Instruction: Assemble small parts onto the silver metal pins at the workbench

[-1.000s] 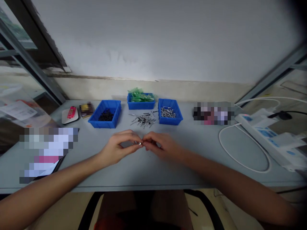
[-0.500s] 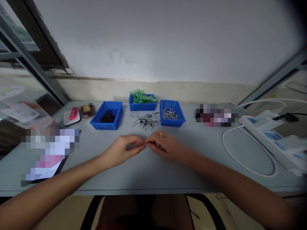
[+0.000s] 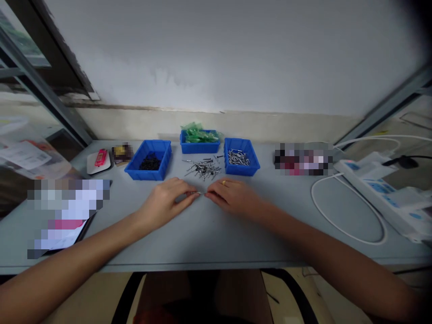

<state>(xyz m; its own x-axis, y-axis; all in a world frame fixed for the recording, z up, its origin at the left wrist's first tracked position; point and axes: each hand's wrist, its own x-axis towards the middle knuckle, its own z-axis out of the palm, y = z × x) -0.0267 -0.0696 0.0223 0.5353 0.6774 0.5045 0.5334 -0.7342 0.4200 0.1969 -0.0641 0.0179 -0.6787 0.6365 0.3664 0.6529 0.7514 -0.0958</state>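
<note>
Over the near middle of the table, my left hand (image 3: 168, 198) is closed in a pinch on a slim silver metal pin (image 3: 200, 193), whose free end points right. My right hand (image 3: 232, 195), a ring on one finger, is pinched just beyond that end; whatever lies between its fingertips is too small to make out. Behind both hands lies a loose pile of silver pins (image 3: 205, 168) with a few dark pieces among them. A blue bin of similar silver pins (image 3: 241, 170) stands behind my right hand, and a blue bin of small black pieces (image 3: 148, 174) behind my left.
At the back, a blue bin (image 3: 200, 147) holds green plastic packets. A white scale-like pad (image 3: 98, 163) with a pink object sits left, beyond a tablet-like device (image 3: 84, 227). On the right are a power strip (image 3: 388, 193) and a looping white cable (image 3: 344, 231).
Both hands have moved slightly up, toward the pile. The fingertips have drawn a little apart, so more of the pin shows between them. The whole view has shifted slightly.
</note>
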